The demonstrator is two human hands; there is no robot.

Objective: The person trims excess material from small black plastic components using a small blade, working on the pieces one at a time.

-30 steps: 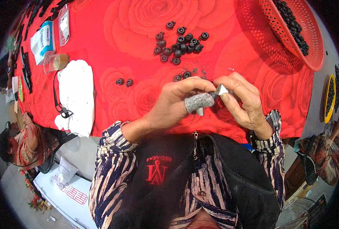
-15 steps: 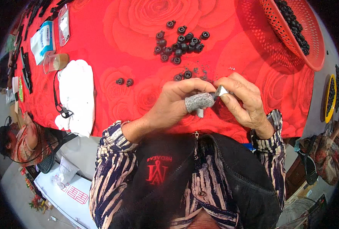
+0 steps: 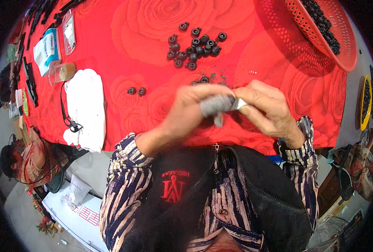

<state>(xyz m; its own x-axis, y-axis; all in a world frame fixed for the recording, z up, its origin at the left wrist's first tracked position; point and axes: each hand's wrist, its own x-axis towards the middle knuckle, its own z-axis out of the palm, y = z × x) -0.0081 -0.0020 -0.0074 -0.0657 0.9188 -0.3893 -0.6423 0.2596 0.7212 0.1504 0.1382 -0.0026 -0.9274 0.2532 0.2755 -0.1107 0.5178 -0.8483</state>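
Observation:
My left hand [image 3: 180,110], blurred by motion, is closed with a grey knitted finger sleeve [image 3: 213,105] on one finger. Between its fingertips is a small black part [image 3: 231,100], mostly hidden. My right hand [image 3: 267,106] pinches a small flat white-and-grey piece [image 3: 239,103] that looks like a blade and meets the black part. Beyond my hands lies a cluster of small black ring-ended plastic parts [image 3: 199,51]. One more black part [image 3: 204,80] sits just past my left fingers, with dark shavings [image 3: 223,77] nearby. Two others [image 3: 137,91] lie further left.
A red perforated basket [image 3: 347,50] of black parts leans at the far right; a yellow-rimmed container [image 3: 365,122] stands below it. On the left are a white cloth [image 3: 85,109], a plastic cup [image 3: 62,73], a blue-and-white packet [image 3: 46,49] and a person [image 3: 31,159].
My left hand has shifted slightly and is now smeared by motion. The white piece in my right fingers has moved a little left and down; the right hand keeps its pinch.

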